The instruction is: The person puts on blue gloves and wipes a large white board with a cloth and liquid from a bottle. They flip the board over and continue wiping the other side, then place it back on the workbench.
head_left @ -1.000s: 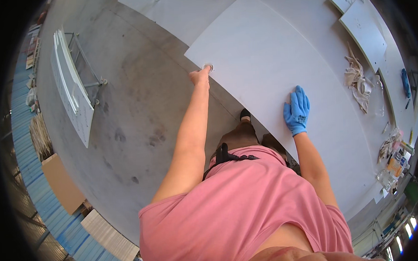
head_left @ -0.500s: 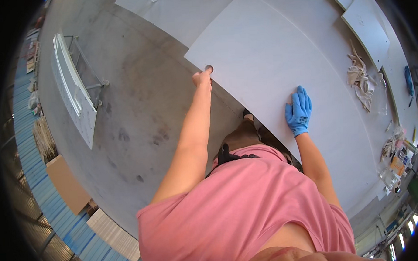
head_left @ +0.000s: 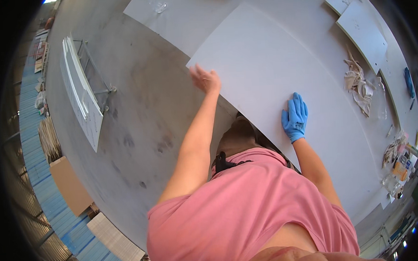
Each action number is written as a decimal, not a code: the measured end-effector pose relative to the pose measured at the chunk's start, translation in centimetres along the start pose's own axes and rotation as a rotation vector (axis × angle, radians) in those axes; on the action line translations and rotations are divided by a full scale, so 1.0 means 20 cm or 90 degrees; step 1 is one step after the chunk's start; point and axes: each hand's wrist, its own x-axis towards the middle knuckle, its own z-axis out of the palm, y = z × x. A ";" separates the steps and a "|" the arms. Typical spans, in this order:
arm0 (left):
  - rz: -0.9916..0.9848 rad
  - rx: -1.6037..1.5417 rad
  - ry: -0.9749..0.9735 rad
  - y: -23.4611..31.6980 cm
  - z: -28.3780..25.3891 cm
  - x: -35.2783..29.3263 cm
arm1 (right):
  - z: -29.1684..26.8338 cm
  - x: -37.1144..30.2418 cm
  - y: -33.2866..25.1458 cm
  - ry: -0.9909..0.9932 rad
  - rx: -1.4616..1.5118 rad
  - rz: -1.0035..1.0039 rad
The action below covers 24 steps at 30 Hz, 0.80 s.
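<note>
A large flat white panel (head_left: pixel 266 58) lies in front of me, its near edge slanting across my waist. My right hand (head_left: pixel 295 117), in a blue work glove, rests flat on the panel near that edge with its fingers stretched out. My bare left hand (head_left: pixel 206 79) is at the same edge, close to the panel's left corner. Motion blurs its fingers, so whether anything small is in them does not show.
A crumpled cloth (head_left: pixel 357 84) and a clear plastic bottle (head_left: pixel 381 99) lie at the right. Beyond them are white boards (head_left: pixel 364 32) and a cluster of small supplies (head_left: pixel 399 169). A metal-framed rack with white strips (head_left: pixel 81 89) stands on the floor at the left.
My left hand has shifted slightly; before, it pinched at a small round dark thing on the panel's edge, which no longer shows. My right hand stays flat on the panel.
</note>
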 end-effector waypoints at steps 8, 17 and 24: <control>0.434 -0.107 -0.216 0.84 0.32 0.50 | -0.01 0.02 0.01 -0.017 -0.011 0.019; 0.325 0.154 -0.322 0.36 0.51 1.35 | 0.01 0.07 -0.02 -0.086 -0.063 0.060; -0.899 -0.225 -0.039 -1.44 -0.61 1.03 | 0.01 0.08 -0.03 -0.079 -0.060 0.059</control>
